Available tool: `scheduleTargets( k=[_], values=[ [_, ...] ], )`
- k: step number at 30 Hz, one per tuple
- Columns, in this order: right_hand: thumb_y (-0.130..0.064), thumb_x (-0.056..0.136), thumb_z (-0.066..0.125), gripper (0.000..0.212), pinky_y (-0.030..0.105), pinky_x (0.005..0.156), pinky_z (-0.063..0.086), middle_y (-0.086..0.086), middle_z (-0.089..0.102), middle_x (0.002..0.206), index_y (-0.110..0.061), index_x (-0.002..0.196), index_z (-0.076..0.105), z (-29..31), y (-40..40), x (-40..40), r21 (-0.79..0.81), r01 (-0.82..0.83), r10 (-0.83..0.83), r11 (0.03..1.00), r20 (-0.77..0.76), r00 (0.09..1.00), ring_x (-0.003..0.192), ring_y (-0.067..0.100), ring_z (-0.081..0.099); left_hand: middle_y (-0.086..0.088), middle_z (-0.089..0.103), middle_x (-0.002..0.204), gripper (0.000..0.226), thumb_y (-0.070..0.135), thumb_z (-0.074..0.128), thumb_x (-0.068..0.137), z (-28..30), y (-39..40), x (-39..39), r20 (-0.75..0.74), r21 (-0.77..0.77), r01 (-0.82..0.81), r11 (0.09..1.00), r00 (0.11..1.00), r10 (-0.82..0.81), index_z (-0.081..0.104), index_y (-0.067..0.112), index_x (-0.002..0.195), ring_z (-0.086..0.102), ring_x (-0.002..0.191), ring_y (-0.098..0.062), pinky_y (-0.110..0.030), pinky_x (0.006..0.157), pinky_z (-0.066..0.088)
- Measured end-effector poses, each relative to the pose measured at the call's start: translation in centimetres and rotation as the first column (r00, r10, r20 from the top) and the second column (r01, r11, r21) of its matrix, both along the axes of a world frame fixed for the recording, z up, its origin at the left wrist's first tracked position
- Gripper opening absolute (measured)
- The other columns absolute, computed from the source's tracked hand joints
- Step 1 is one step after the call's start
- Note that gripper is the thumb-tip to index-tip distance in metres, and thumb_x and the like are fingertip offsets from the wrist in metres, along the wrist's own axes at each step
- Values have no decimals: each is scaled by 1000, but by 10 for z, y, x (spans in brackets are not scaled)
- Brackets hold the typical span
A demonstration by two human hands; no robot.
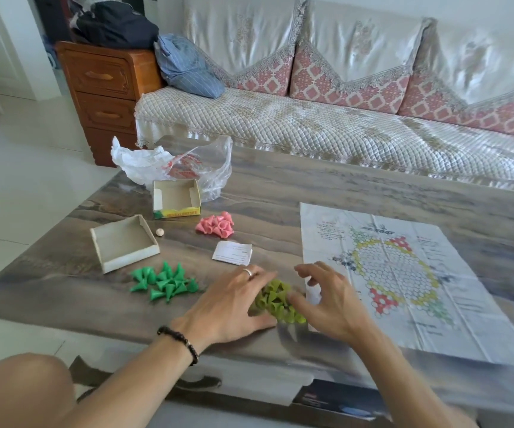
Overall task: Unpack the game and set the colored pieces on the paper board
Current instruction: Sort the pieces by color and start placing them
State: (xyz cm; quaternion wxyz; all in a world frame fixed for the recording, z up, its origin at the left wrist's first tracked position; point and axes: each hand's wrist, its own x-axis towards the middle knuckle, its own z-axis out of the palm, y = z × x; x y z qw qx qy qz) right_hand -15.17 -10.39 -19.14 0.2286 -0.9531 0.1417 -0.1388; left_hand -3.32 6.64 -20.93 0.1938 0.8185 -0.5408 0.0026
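Head view: olive-green plastic cone pieces (275,299) in a heap on grey wood-grain counter (326,186), just left of the creased paper board w/ hexagon star grid (394,273), touching its near-left edge. Left hand (231,307) flat on left side of heap, fingers straight and spread, ring on one. Right hand (329,299) on heap's right side, over board edge, fingers loosely bent and apart; can't tell if pinching a piece. Left of board: bright green cones (164,282), pink cones (217,224), small folded white paper slip (232,252), two open cardboard box halves (124,242) (176,199), small bead-like ball (160,232), crumpled clear plastic bag (172,165).
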Motion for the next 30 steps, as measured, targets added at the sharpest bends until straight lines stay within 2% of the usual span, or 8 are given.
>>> scheduleTargets(
  k=[2,7,10,13,17,23,28,30],
  values=[
    [-62,73,53,70,26,85,43,-8,56,114,-23,131,51,-7,0,-10,-58,-42,39,997,-49,998,100,10,53,8,45,139,71,60,55,85,-5,-4,-1,26,-6,1,1000,1000,-1,35,26,145,42,124,-16,-31,98,36],
    [-62,77,58,66,25,88,41,-9,53,113,-26,131,49,-16,-1,-4,-193,-86,77,977,-54,996,104,13,48,10,44,137,65,53,51,91,-3,-16,9,30,72,59,996,998,-61,32,28,148,38,119,-17,-33,97,36],
    [-62,80,55,66,26,88,40,-8,53,117,-25,134,47,-20,-4,1,-217,-92,80,972,-64,995,107,14,47,12,47,127,53,50,48,93,-3,-19,14,38,92,86,992,995,-90,41,29,142,38,113,-13,-30,92,37],
    [-61,80,54,67,28,88,41,-8,51,122,-27,137,44,-23,-4,4,-218,-100,85,971,-74,994,109,16,47,8,51,117,41,45,50,94,-8,-15,14,33,12,54,998,998,-55,54,24,129,42,109,-13,-30,87,40],
    [-60,84,44,49,34,77,48,-6,53,113,-30,120,56,-26,2,13,-261,-94,84,961,-49,995,99,17,50,6,55,100,31,44,50,89,-18,-12,16,23,-109,-8,994,1000,10,61,20,105,50,97,-15,-33,77,45],
    [-42,85,49,24,38,56,47,-2,52,89,-18,88,54,-37,4,22,-291,-7,29,957,69,997,76,21,54,4,55,97,26,44,54,89,-18,-18,22,52,-79,-57,995,997,62,53,19,99,52,94,-17,-31,71,42],
    [-38,88,50,22,38,49,44,-1,50,85,-17,85,50,-35,6,23,-321,16,5,947,65,998,61,24,55,5,55,90,21,42,51,86,-15,-22,19,92,-61,-68,996,993,73,42,23,92,54,87,-19,-37,67,45],
    [-38,88,50,21,38,49,45,-2,53,87,-19,93,54,-36,7,23,-314,15,8,949,72,997,61,25,56,6,54,92,21,43,48,86,-15,-24,20,102,-43,-61,997,993,65,43,23,93,53,90,-19,-39,69,46]
  ],
)
